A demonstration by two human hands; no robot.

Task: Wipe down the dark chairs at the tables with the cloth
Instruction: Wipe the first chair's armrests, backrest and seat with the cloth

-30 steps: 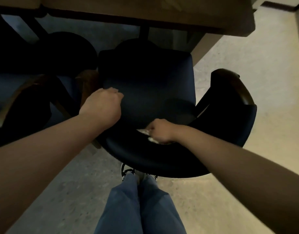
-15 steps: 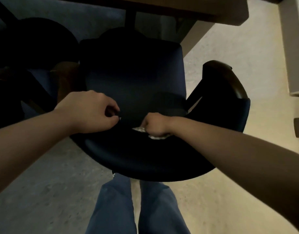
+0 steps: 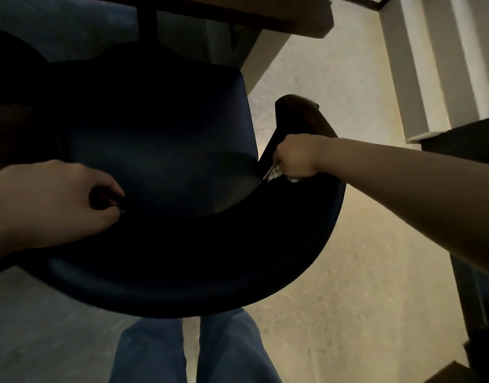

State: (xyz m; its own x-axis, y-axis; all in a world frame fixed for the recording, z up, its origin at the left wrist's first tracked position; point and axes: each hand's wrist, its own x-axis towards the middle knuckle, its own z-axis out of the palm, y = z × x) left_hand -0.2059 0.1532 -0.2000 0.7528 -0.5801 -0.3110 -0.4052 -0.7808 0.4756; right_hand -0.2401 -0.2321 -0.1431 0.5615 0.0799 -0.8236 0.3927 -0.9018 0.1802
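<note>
Head camera looks down on a dark blue armchair pushed partly under a wooden desk. From the lower left, the left hand reaches in with the forearm nearly level; its fingers are curled, thumb and forefinger pinched together at the inner edge of the curved backrest, though what they pinch is too dark to tell. From the right edge the right arm stretches across the frame, its wrist bent slightly down. The right hand is closed in a fist over a pale cloth, of which only crumpled scraps show beneath the knuckles. This cloth sits where the backrest meets the wooden armrest, just right of the seat's edge, pressed against the upholstery under the curled fingers. Both hands lie well apart, one at each side of the seat. Below the backrest stand the person's blue trouser legs on a pale speckled floor. Light steps rise at upper right.
</note>
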